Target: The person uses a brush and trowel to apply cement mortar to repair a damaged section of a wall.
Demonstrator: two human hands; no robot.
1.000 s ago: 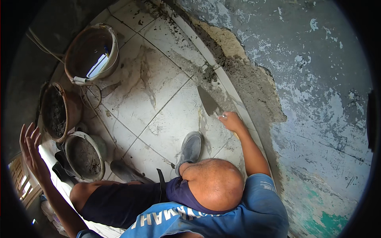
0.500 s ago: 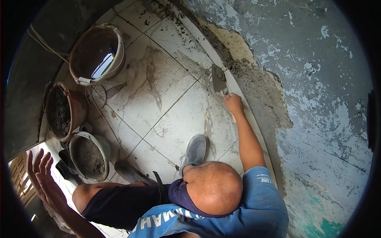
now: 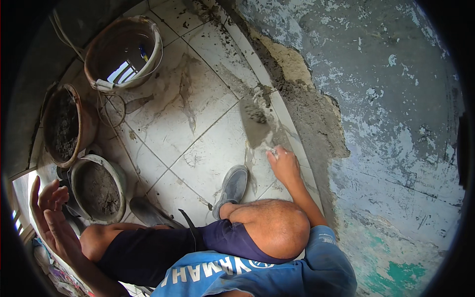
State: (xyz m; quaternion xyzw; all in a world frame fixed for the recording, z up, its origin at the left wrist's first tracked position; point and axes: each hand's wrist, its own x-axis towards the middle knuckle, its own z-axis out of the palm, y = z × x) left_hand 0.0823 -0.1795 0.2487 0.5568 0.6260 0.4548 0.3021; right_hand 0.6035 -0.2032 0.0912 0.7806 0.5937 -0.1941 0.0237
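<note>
My right hand (image 3: 284, 162) is closed round the handle of a trowel (image 3: 255, 129). A lump of wet grey mortar (image 3: 256, 113) lies on its blade, which is over the floor tiles close to the base of the wall. Beside it, fresh mortar (image 3: 316, 119) coats a rough patch low on the wall. My left hand (image 3: 53, 214) is raised at the far left with its fingers apart and nothing in it. It is nearest to a small bucket of grey mix (image 3: 99, 189).
A bucket of water (image 3: 123, 54) with a wire handle stands at the back left. Another bucket with dark mix (image 3: 63, 125) is nearer. White tiles (image 3: 198, 119) with smears cover the floor. The peeling painted wall (image 3: 391, 114) bounds the right side.
The trowel has drawn back from the wall's base, leftward and nearer to me, and mortar shows on its blade. My left hand stays raised, its fingers slightly more bent.
</note>
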